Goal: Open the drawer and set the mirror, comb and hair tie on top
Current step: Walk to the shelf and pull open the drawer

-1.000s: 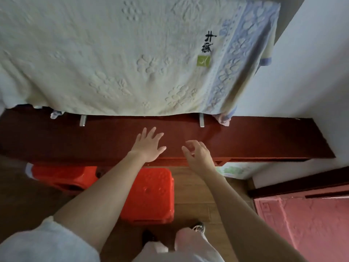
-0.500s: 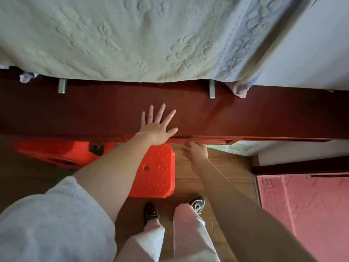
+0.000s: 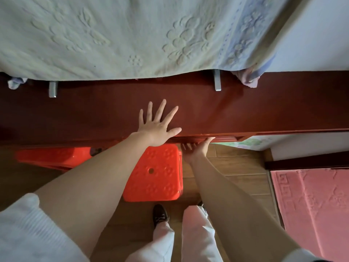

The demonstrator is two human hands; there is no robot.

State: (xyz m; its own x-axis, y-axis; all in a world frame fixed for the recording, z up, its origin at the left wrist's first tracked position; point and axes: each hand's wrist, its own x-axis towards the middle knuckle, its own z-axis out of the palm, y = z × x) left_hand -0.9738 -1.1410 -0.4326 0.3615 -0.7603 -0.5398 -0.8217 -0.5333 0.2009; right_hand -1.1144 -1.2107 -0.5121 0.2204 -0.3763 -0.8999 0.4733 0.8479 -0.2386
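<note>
A dark red wooden desk top [image 3: 245, 110] runs across the view. My left hand [image 3: 157, 125] lies flat on it near the front edge, fingers spread, holding nothing. My right hand [image 3: 194, 148] is below the front edge, palm up, its fingers curled under the drawer front [image 3: 222, 138], which shows as a thin red strip just under the top. The drawer looks shut or barely out. The mirror, comb and hair tie are not visible.
A pale embossed cloth [image 3: 132, 38] hangs over the back of the desk, with two metal brackets [image 3: 217, 82] below its hem. A red plastic stool [image 3: 156, 173] stands under the desk in front of my feet. A pink mat [image 3: 311, 205] lies at the right.
My left hand has settled flat on the desk top. My right hand dropped from the top to below the front edge and hooked under the drawer front. The view tilted down and closer.
</note>
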